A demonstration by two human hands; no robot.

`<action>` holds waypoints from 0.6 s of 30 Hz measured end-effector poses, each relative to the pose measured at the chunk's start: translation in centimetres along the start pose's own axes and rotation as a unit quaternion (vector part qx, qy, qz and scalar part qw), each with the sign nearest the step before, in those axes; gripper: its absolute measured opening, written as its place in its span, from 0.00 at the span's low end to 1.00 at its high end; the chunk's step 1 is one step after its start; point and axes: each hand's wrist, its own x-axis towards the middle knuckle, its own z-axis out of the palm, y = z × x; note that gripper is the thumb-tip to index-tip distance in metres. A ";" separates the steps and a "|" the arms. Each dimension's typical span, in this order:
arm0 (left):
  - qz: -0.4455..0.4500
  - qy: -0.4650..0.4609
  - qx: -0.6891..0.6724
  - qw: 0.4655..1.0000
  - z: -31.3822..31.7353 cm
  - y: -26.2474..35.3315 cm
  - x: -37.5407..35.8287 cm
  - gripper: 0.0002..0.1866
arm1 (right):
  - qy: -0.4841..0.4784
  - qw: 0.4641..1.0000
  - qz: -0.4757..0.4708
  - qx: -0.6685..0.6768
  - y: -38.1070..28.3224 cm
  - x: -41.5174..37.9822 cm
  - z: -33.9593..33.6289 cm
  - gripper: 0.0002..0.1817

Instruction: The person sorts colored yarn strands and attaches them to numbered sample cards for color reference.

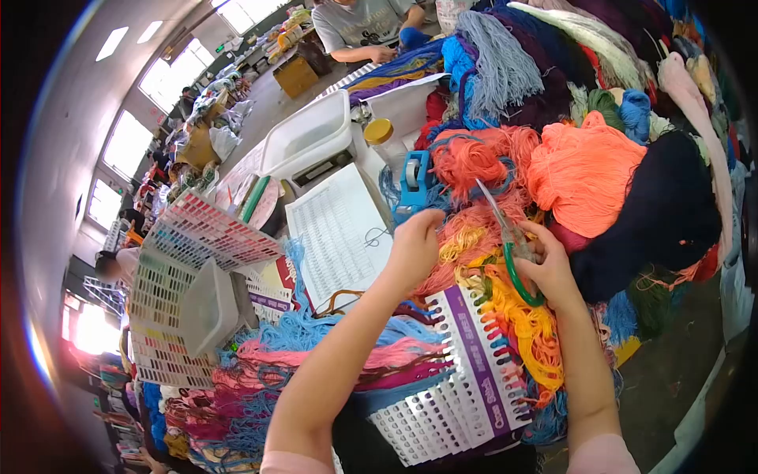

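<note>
My right hand (554, 268) grips a pair of scissors (512, 265) with green-rimmed handles, the blades pointing up and away from me. My left hand (415, 246) is closed in a pinch beside the coral yarn; whatever lies between its fingertips is too small to make out. Beneath both hands spreads a tangle of coral and yellow-orange thread (533, 328). Close to me lies a stack of white punched thread cards (466, 371) with a purple "Cross Stitch" band, several colored strands looped through its edge holes. A blue tape dispenser (414, 183) stands just beyond my left hand.
Left of my arm lie a printed sheet (339, 237), a colour chart (170, 284) and a small clear tub (209, 308). Farther back are a white bin (308, 134) and a yellow-lidded jar (379, 134). Yarn heaps (588, 174) rise at right. Another person (367, 35) sits across.
</note>
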 end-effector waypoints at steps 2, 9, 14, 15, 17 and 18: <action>0.012 0.045 0.077 0.996 0.9 -0.6 0.8 0.12 | 0.022 0.994 0.018 0.105 -1.1 -2.0 1.3 0.29; -0.348 -0.085 -0.013 0.934 5.0 -1.7 7.4 0.13 | 0.039 0.979 -0.067 0.191 0.4 1.5 -1.1 0.34; -0.241 -0.256 0.214 0.911 3.7 -1.4 6.1 0.27 | 0.036 0.987 -0.071 0.136 0.3 1.6 -1.1 0.32; -0.248 -0.256 0.178 0.917 3.2 -0.8 5.8 0.26 | 0.036 0.988 -0.078 0.130 0.4 1.7 -1.1 0.31; -0.262 -0.257 0.108 0.924 2.3 0.3 5.0 0.22 | 0.039 0.988 -0.089 0.120 0.9 1.8 -1.1 0.31; -0.272 -0.253 0.085 0.925 2.1 0.2 4.9 0.20 | 0.034 0.990 -0.073 0.120 0.9 1.7 -1.2 0.31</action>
